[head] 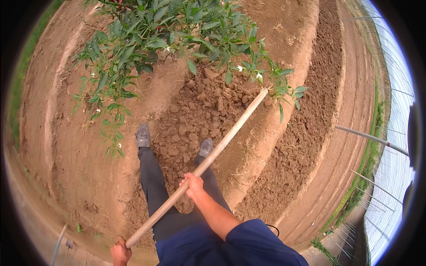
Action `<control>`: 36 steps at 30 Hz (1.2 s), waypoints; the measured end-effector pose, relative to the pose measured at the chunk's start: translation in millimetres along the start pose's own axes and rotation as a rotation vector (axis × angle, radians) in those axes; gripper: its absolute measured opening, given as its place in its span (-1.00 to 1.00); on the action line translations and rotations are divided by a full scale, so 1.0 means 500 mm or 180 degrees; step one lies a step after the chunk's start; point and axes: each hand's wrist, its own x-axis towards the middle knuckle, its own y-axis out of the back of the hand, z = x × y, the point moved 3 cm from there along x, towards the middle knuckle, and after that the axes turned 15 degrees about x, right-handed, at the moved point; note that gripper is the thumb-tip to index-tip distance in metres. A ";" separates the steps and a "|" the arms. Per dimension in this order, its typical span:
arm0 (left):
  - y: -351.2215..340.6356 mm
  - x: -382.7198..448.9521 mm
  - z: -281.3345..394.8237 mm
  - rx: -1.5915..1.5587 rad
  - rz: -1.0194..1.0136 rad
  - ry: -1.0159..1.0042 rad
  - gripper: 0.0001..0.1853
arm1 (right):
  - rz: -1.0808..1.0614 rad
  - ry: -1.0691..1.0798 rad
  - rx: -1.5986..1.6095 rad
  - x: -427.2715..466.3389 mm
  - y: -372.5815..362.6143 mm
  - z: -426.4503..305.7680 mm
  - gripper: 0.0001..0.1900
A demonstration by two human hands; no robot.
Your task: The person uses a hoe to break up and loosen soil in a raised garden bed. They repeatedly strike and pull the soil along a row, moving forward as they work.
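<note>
A long wooden handle (219,146) runs diagonally from the lower left to the upper right. My left hand (120,250) grips its lower end, and my right hand (193,185) is wrapped around it farther up, in front of my thighs. The handle's far end lies by pepper plant leaves (284,83) on the right, and whatever tool head it may carry cannot be made out. Below the leafy pepper plants (199,30), which bear white flowers and a little red fruit, lies a patch of loose, cloddy soil (193,123), reaching back between my shoes.
My shoes (143,134) stand at the loosened soil. A pale ridge (266,143) and a strip of turned soil (309,109) run along the right. Metal poles (369,138) and translucent greenhouse sheeting (392,109) are at the far right. Another pole (59,244) stands lower left.
</note>
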 end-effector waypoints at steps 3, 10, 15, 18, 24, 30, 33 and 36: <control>0.011 0.082 0.054 0.0084 0.0142 -0.0156 -0.76 | -0.0017 0.0378 0.0213 -0.028 -0.031 -0.091 -0.79; 0.208 0.310 0.409 -0.0799 0.0288 -0.0903 -0.80 | -0.1012 0.2086 0.0097 -0.156 -0.158 -0.495 -0.78; 0.427 0.280 0.702 -0.1591 -0.0497 -0.1642 -0.76 | -0.0812 0.3412 -0.0725 -0.247 -0.224 -0.718 -0.77; 0.472 0.241 0.738 -0.1855 -0.0739 -0.1691 -0.71 | -0.0592 0.3357 -0.1083 -0.180 -0.235 -0.802 -0.75; 0.184 0.189 0.337 -0.1099 -0.1044 -0.0593 -0.64 | 0.0309 0.1812 -0.1929 0.047 -0.123 -0.177 -0.58; 0.151 0.031 0.216 -0.0673 -0.0143 -0.0300 -0.83 | -0.0555 0.0597 -0.0736 0.016 -0.078 -0.150 -0.83; 0.165 -0.023 0.219 -0.0724 -0.0338 -0.0548 -0.76 | -0.0508 0.0893 -0.0387 0.039 -0.071 -0.239 -0.85; 0.119 -0.029 0.210 -0.0846 -0.0094 -0.0745 -0.66 | -0.0284 0.0503 -0.0282 0.006 -0.028 -0.161 -0.84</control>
